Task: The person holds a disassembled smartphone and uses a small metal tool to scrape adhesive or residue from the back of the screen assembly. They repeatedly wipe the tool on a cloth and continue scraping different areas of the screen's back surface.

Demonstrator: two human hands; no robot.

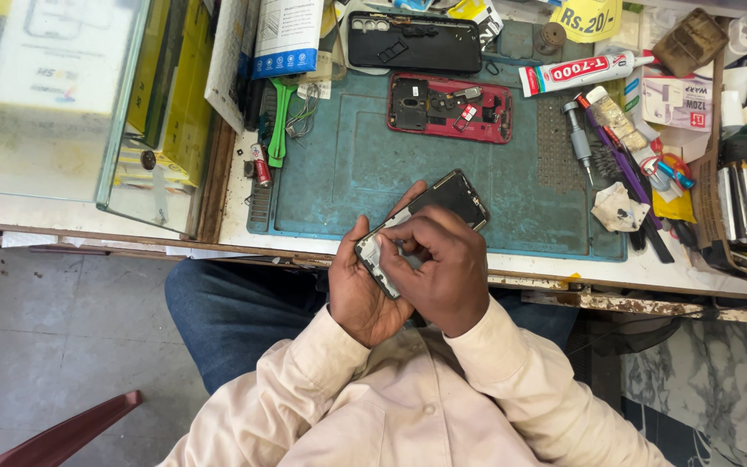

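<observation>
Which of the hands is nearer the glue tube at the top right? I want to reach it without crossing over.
Right. The right hand is below and left of the glue tube; the left hand sits farther left, cradling the phone.
</observation>
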